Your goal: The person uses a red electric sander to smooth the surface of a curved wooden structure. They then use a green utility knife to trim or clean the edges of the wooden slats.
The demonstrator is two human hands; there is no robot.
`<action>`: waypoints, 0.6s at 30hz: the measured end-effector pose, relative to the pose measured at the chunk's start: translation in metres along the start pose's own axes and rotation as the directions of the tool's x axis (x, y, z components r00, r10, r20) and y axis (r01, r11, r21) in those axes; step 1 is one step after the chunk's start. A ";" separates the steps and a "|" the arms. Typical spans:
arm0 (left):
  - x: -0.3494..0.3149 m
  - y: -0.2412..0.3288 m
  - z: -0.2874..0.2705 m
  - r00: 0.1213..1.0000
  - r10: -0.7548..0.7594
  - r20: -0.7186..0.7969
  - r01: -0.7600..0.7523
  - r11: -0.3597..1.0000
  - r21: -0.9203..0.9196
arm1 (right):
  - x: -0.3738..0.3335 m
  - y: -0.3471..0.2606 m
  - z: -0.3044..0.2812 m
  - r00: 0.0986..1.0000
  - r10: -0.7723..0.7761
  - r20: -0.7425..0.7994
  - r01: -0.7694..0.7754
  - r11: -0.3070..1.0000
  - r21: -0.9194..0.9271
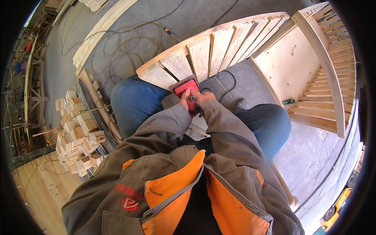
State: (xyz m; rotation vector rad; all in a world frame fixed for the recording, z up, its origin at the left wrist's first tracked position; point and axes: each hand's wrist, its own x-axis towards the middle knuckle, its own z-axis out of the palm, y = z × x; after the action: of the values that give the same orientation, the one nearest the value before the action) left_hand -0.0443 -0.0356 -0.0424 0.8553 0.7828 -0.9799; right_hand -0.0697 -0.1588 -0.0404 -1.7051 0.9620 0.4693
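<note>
Both my hands are on a red handheld power sander [185,87] with a dark flat base. My left hand [184,99] is closed round its left side, the thumb near the top. On the other side, my right hand [204,97] grips it, the fingers partly hidden by the sander and a dark cord. The sander's base meets the near end of a pale slatted wooden panel [219,47], between my knees. Gaps show between the panel's slats. The panel's far end reaches a larger wooden frame with a plywood board [290,66].
A green-handled tool [288,101] lies by the frame's slats. Coiled hose [129,45] spreads over the grey floor beyond the panel. Stacked wood blocks [78,133] stand at my left, long boards [98,33] farther off. A yellow wheeled vehicle [337,209] shows at lower right.
</note>
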 end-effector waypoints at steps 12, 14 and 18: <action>-0.103 0.024 0.054 0.947 0.313 0.064 -0.320 0.936 0.150 | -0.072 -0.057 -0.036 0.986 -0.158 -0.060 0.167 0.963 0.209; -0.119 0.030 0.060 0.945 0.317 0.077 -0.325 0.935 0.139 | -0.094 -0.073 -0.044 0.975 -0.201 -0.093 0.215 0.961 0.172; -0.146 0.039 0.070 0.942 0.316 0.114 -0.333 0.925 0.185 | -0.118 -0.090 -0.056 0.958 -0.257 -0.128 0.276 0.946 0.171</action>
State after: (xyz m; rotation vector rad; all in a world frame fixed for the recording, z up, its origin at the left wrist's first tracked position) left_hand -0.0483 -0.0313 0.1242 1.0760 0.4547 -0.7992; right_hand -0.0777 -0.1578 0.1181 -1.6685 0.8052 0.1083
